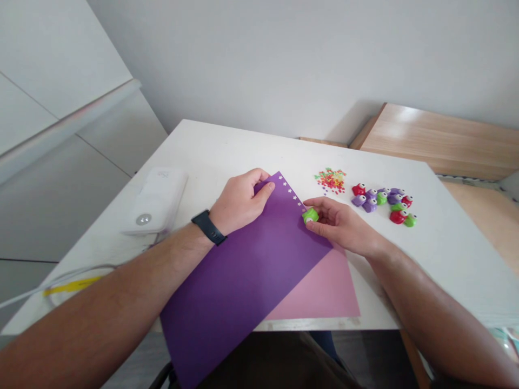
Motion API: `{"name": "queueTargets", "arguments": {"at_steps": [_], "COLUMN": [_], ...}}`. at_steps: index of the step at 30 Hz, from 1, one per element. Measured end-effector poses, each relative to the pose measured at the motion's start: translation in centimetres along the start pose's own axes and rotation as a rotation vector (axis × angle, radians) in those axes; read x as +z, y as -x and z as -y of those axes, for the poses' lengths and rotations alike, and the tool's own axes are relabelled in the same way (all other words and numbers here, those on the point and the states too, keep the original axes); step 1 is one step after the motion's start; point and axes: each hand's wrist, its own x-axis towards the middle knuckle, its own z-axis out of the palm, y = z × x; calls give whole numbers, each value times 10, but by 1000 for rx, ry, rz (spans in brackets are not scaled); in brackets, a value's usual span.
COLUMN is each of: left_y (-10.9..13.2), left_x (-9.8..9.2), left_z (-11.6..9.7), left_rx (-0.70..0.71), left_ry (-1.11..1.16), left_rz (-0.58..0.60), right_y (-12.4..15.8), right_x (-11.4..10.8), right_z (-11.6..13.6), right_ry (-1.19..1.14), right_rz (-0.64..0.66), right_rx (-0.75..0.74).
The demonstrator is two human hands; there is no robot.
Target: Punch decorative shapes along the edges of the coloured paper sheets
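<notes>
A purple sheet (251, 270) lies tilted over a pink sheet (324, 286) at the table's front edge, its lower corner hanging past the edge. Along its upper right edge runs a row of several star-shaped holes (289, 190). My left hand (245, 200), with a dark watch on the wrist, pinches the sheet near its top corner. A green punch (310, 215) sits on the sheet's right edge at the end of the row, with my right hand (338, 221) gripping it between thumb and fingers.
Colorful paper bits (332, 180) form a small pile behind my right hand. Several red, purple and green punches (381, 199) stand to the right. On the left are a white device (156, 200), cables and a yellow item (73, 285). A wooden surface (438, 129) is at back right.
</notes>
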Motion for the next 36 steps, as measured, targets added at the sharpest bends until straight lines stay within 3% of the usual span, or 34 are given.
{"name": "queueTargets", "arguments": {"at_steps": [36], "left_y": [1], "left_x": [0], "left_z": [-1], "left_rx": [15], "left_ry": [16], "left_rz": [-9], "right_y": [0], "right_x": [0], "right_z": [5], "right_ry": [46], "right_rz": [0], "right_rx": [4]}}
